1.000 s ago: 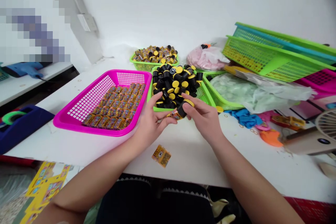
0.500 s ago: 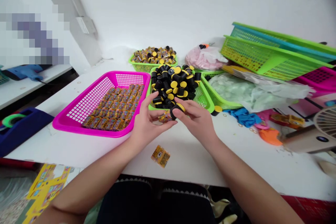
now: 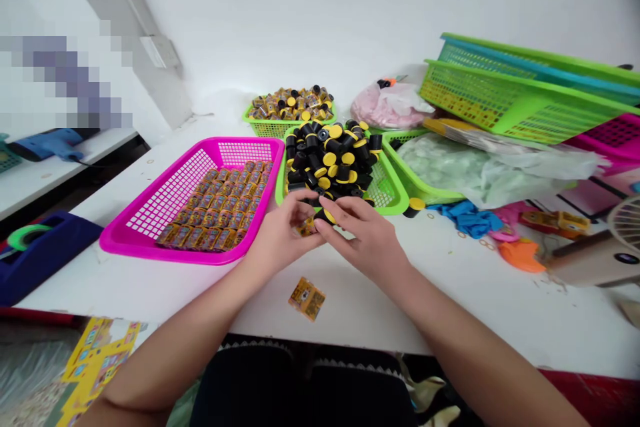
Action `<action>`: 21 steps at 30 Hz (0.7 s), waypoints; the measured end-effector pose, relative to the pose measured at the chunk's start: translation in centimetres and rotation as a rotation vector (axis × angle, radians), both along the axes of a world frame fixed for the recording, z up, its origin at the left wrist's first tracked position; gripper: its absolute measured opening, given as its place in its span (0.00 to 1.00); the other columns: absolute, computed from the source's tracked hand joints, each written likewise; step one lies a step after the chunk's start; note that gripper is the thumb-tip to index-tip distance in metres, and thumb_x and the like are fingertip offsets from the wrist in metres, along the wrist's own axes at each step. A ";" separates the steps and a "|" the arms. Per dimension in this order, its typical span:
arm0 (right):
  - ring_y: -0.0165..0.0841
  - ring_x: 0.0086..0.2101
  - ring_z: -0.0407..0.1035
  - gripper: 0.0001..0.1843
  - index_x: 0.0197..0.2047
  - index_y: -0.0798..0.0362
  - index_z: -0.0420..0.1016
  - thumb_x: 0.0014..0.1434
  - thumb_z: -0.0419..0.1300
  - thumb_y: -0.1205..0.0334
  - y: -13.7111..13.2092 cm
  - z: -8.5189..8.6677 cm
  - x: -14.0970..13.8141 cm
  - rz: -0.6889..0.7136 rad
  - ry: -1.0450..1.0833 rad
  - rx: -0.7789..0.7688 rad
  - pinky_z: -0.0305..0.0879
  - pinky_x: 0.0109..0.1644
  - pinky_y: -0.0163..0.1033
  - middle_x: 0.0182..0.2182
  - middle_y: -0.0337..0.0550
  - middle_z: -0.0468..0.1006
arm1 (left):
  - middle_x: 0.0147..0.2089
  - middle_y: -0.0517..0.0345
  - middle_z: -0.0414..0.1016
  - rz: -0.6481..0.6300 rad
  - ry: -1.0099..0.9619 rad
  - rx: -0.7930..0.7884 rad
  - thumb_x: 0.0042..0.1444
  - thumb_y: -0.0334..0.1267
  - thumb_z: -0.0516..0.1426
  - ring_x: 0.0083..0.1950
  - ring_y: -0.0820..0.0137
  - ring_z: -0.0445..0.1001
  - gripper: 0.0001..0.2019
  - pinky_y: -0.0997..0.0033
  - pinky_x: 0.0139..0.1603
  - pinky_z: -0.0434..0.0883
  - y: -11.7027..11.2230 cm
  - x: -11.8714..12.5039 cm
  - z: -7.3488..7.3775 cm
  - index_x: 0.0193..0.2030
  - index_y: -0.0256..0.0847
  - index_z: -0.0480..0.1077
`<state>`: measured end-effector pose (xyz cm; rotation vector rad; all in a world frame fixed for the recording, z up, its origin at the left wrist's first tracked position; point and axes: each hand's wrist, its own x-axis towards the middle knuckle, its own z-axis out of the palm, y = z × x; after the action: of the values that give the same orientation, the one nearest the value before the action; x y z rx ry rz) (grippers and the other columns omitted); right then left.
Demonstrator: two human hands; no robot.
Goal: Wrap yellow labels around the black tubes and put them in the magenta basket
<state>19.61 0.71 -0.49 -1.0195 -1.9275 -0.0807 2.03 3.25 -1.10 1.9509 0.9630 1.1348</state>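
Observation:
My left hand is closed on a small printed yellow sleeve, mostly hidden by the fingers. Against it, my right hand pinches a small black cylinder with a yellow end. The two pieces meet between my fingertips; how far one sits inside the other is hidden. On the white table below my hands lies a flat, printed yellow sleeve. Just beyond my fingers, a green basket holds a heap of black-and-yellow cylinders. To the left, a magenta basket contains rows of sleeved cylinders.
A back green basket is piled with sleeved pieces. Stacked baskets and plastic bags crowd the right, with a fan nearby. A loose cylinder stands beside the basket. A blue tape dispenser is far left.
My hands have drawn slightly closer together, and the black cylinder has shifted left and turned toward the sleeve. More of it is now covered by my fingers.

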 end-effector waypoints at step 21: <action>0.34 0.38 0.77 0.14 0.48 0.45 0.81 0.58 0.66 0.59 0.3 0.2 0.0 0.240 0.434 -0.416 0.76 0.44 0.43 0.40 0.42 0.83 | 0.41 0.54 0.82 -0.160 -0.305 -0.269 0.51 0.36 0.68 0.46 0.62 0.83 0.43 0.60 0.51 0.77 -0.6 0.4 0.2 0.67 0.44 0.46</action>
<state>19.66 1.00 -0.27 -0.9618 -1.6753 0.6509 2.40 2.64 -0.87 1.5564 0.7393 1.1084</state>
